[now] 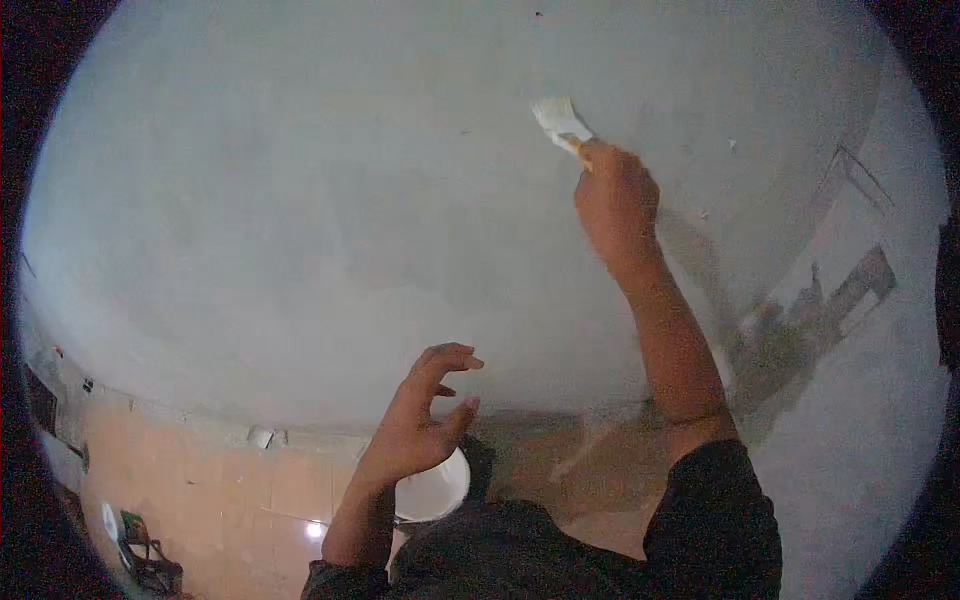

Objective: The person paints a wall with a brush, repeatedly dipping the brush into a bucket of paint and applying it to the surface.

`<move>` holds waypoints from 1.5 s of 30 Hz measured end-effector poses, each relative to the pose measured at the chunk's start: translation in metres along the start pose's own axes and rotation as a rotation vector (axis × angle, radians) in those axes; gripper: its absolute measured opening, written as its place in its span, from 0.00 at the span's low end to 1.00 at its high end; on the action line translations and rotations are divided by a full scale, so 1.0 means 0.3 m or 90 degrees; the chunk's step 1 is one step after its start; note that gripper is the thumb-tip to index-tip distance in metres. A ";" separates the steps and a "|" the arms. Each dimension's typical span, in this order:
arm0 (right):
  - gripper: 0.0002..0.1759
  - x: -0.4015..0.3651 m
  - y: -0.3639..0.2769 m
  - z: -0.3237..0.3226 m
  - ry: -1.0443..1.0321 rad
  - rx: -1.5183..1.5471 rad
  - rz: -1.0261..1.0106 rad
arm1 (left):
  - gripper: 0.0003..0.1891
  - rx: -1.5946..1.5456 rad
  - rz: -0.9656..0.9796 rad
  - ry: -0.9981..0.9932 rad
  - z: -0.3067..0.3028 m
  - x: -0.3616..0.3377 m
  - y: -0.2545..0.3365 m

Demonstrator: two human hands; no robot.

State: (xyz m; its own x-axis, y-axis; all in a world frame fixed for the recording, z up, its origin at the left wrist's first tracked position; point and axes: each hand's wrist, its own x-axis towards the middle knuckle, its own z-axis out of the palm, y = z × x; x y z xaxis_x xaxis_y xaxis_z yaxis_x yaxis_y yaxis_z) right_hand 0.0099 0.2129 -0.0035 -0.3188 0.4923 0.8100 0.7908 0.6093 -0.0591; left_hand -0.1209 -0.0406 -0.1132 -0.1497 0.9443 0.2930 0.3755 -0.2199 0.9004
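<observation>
My right hand (615, 195) is raised against a pale grey wall (300, 200) and grips a paintbrush (558, 120) with whitish bristles, which touch the wall above my fist. My left hand (425, 415) hangs free lower down, fingers spread and curled, holding nothing. It hovers in front of the wall, just above a white bucket (435, 488) on the floor. Dark sleeves cover both upper arms.
The floor (220, 490) is tan tile with a bright light spot. A small dark object with green parts (140, 545) lies at lower left. A darker unpainted patch and edge (820, 300) show on the wall at right. Small scraps (262, 437) lie along the wall base.
</observation>
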 end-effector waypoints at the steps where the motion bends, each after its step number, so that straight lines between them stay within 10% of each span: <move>1: 0.17 -0.069 -0.013 0.061 -0.091 -0.014 0.023 | 0.22 0.012 -0.020 -0.001 0.009 0.003 -0.025; 20: 0.11 -1.281 -0.048 0.586 -0.566 0.414 0.225 | 0.15 -0.081 -0.356 0.143 0.104 -0.250 -0.404; 23: 0.19 -1.378 -0.087 0.560 -1.008 0.445 0.443 | 0.14 -0.052 -0.420 0.169 0.090 -0.286 -0.441; 27: 0.18 -1.640 -0.155 0.571 -0.894 0.432 0.360 | 0.14 -0.072 -0.484 0.172 0.081 -0.380 -0.492; 32: 0.16 -1.829 -0.241 0.658 -1.120 0.417 0.410 | 0.14 -0.084 -0.539 0.174 0.049 -0.462 -0.506; 36: 0.11 -1.790 -0.360 0.641 -1.132 0.617 0.593 | 0.15 -0.069 -0.592 0.166 0.033 -0.544 -0.564; 39: 0.12 -1.871 -0.460 0.726 -1.113 0.686 1.172 | 0.14 -0.050 -0.587 0.171 0.017 -0.603 -0.550; 45: 0.15 -1.979 -0.597 0.796 -0.853 0.709 1.398 | 0.14 -0.084 -0.587 0.115 -0.017 -0.726 -0.570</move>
State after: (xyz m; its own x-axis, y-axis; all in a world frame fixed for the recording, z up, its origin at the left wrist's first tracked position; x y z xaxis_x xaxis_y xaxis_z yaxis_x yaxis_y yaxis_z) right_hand -0.0673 -0.0401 -0.6130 -0.2818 0.0947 -0.9548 0.1169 -0.9843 -0.1321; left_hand -0.1573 -0.2098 -0.3294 -0.4789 0.7097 -0.5166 -0.0662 0.5576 0.8274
